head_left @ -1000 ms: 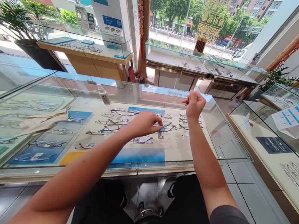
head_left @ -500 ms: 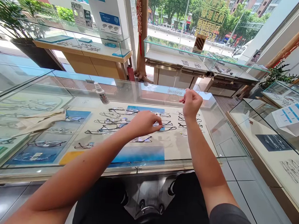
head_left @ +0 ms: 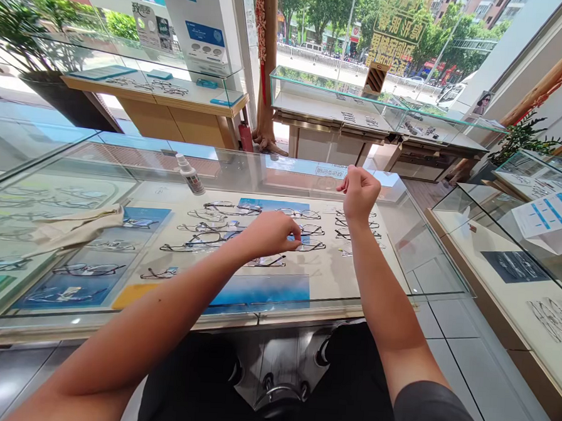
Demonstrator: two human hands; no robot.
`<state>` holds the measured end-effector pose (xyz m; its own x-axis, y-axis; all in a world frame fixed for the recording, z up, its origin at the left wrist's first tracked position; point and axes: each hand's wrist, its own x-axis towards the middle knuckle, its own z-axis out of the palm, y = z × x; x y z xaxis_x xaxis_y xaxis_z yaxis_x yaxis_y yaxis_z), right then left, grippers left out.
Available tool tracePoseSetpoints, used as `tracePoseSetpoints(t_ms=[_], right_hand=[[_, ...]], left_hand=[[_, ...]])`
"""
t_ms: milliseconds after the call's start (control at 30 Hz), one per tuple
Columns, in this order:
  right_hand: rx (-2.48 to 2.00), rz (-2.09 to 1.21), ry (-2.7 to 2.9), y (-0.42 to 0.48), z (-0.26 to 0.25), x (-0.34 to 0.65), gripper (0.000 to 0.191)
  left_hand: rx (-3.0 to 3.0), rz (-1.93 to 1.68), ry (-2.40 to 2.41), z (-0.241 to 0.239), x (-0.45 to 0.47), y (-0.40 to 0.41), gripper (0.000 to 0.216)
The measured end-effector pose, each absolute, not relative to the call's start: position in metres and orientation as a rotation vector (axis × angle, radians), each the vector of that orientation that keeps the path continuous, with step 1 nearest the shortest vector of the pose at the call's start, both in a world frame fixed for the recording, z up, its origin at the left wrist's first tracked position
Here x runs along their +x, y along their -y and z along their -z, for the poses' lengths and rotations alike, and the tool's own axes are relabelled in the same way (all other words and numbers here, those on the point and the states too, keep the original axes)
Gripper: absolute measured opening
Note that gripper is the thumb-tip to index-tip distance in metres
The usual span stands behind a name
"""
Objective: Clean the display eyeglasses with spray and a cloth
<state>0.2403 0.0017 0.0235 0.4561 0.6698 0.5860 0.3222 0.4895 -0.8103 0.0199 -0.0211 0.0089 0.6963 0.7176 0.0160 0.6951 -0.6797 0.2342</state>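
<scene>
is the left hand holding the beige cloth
No, the left hand is curled over the eyeglasses, while the beige cloth lies apart, far to its left.

I count two hands, my left hand [head_left: 273, 234] and my right hand [head_left: 361, 193]; one small white plastic spray bottle [head_left: 190, 175]; one crumpled beige cloth [head_left: 80, 225]; one red fire extinguisher [head_left: 244, 137]; two leafy green potted plants [head_left: 17, 27]; and well over ten thin wire-framed spectacles [head_left: 199, 239] under the clear glass counter top [head_left: 424, 256], too many to number.

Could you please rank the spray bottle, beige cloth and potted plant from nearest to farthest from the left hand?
1. Spray bottle, up-left of the left hand.
2. Beige cloth, farther left.
3. Potted plant, far back left.
</scene>
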Motion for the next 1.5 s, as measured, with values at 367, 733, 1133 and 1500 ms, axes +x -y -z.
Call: tracePoseSetpoints(t_ms=[367, 733, 1133, 1500], right_hand=[[-1.044, -0.300, 1.110, 0.003, -0.027, 0.236, 0.052], [-1.063, -0.234, 1.124, 0.001, -0.025, 0.235, 0.049], [-0.958, -0.316, 1.041, 0.008, -0.033, 0.237, 0.049], [-0.892, -0.470, 1.530, 0.035, -0.016, 0.183, 0.019]], left_hand=[[2.624, -0.228, -1.332, -0.004, 0.015, 0.005, 0.036], [2.632, -0.164, -1.341, 0.004, 0.028, -0.007, 0.026], [1.881, -1.259, -0.951, -0.019, 0.000, -0.013, 0.031], [1.300, -1.523, -0.700, -0.017, 0.006, -0.004, 0.040]])
